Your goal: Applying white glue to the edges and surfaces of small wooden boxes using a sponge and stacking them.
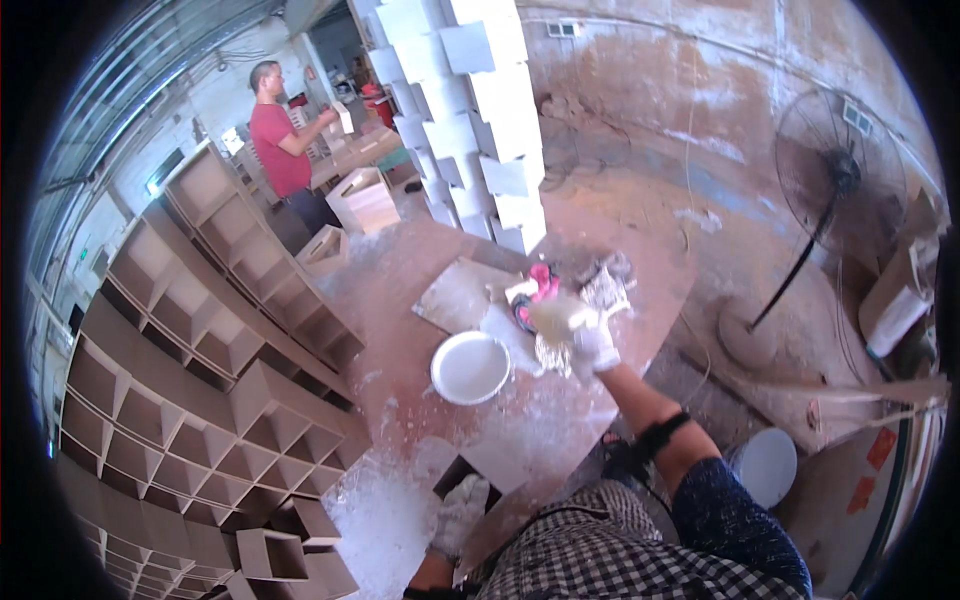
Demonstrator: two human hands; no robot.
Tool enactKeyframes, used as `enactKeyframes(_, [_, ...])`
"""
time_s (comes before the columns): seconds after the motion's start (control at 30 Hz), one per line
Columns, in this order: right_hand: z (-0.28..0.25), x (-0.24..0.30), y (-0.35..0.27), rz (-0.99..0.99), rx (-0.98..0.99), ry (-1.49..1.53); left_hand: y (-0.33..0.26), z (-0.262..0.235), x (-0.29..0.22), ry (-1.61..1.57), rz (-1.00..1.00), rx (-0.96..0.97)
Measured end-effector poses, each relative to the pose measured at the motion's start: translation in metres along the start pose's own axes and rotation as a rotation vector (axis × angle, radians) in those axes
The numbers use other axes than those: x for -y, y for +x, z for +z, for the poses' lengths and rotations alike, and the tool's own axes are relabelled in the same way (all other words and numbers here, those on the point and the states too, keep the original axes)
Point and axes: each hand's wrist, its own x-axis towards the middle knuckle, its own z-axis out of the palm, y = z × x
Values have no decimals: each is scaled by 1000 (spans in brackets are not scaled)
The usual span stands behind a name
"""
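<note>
My right hand (597, 347), in a white glove, reaches over the worktable and grips a flat yellowish piece (556, 318), too blurred to name. Beneath and around it lie crumpled cloths (606, 290) and a pink item (543, 282). To the left of that hand stands a round white basin (470, 368) with pale contents. Close to my body, my gloved left hand (461, 515) is closed on the near edge of a small open box (498, 467). The box has a dark inside and a light side panel. Some fingers of that hand are hard to make out.
Many open brown boxes (265, 400) are stacked on the left. A flat board (460, 290) lies behind the basin. Beyond rises a tall stack of white boxes (450, 130); a person (280, 150) works behind it. A standing fan (843, 170) and a white bucket (768, 466) are at right.
</note>
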Motion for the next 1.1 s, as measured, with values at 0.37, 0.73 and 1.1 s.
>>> enactKeyframes(0.37, [-129, 50, -84, 361, -305, -436, 80, -23, -95, 69, -341, 380])
enactKeyframes(0.73, [-195, 142, 36, 161, -244, -273, 233, -234, -175, 129, -295, 13])
enactKeyframes(1.1, [-191, 180, 70, 184, -195, -242, 503, -524, -327, 584, 101, -754])
